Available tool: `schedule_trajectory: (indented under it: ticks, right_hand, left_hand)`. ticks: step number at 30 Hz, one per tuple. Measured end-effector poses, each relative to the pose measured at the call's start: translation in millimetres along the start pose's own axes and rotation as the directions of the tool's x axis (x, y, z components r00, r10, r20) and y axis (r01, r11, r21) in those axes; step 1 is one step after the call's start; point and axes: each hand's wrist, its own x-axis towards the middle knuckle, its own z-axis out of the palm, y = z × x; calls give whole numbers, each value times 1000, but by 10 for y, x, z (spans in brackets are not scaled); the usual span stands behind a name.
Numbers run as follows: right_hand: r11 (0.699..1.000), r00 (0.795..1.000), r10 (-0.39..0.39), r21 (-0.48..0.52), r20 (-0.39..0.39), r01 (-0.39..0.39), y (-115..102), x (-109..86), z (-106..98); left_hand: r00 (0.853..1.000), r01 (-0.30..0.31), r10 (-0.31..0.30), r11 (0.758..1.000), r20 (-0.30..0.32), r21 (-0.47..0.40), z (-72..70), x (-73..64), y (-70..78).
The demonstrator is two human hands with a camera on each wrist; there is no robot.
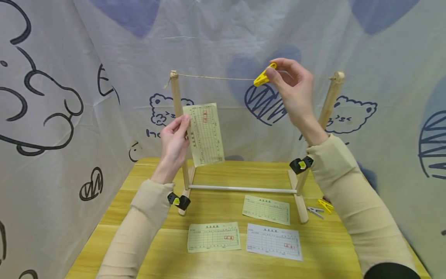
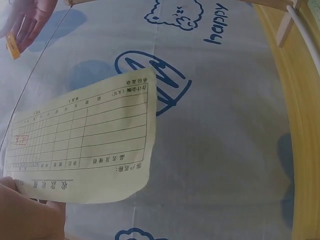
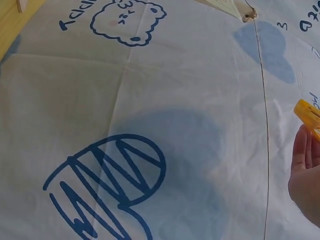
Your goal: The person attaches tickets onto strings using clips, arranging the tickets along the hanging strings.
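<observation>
My left hand (image 1: 175, 141) pinches a pale yellow-green receipt slip (image 1: 206, 135) by its left edge. The slip hangs upright in front of the left post, below the string; printed table lines and a red stamp show on it, also in the left wrist view. Up at the string (image 1: 216, 78), my right hand (image 1: 296, 85) pinches a yellow clothespin (image 1: 265, 75) between thumb and fingers. The clothespin's tip points down-left and overlaps the string in the head view. In the right wrist view the clothespin (image 3: 307, 116) appears at the right edge, beside the string.
A wooden frame with a left post (image 1: 177, 93), a right post (image 1: 331, 99) and a white lower bar (image 1: 244, 189) stands on the wooden table (image 1: 153, 240). Two greenish slips (image 1: 266, 209) and a white slip (image 1: 274, 242) lie in front. Grey (image 1: 315, 211) and yellow clothespins (image 1: 326, 206) lie at right.
</observation>
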Motion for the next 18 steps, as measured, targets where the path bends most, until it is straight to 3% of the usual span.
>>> schedule_trajectory:
  ticks: [7, 12, 18]
  right_hand:
    - [999, 999, 19, 45, 49, -22, -68, 142, 114]
    - [1000, 995, 1, 22, 97, -3, -56, 232, 256]
    - [999, 988, 34, -17, 149, -32, -60, 343, 467]
  left_hand:
    - [998, -41, 40, 999, -44, -27, 48, 58, 30]
    - [995, -67, 66, 998, -78, -4, 91, 93, 51]
    - [994, -71, 71, 997, -85, 4, 109, 123, 82]
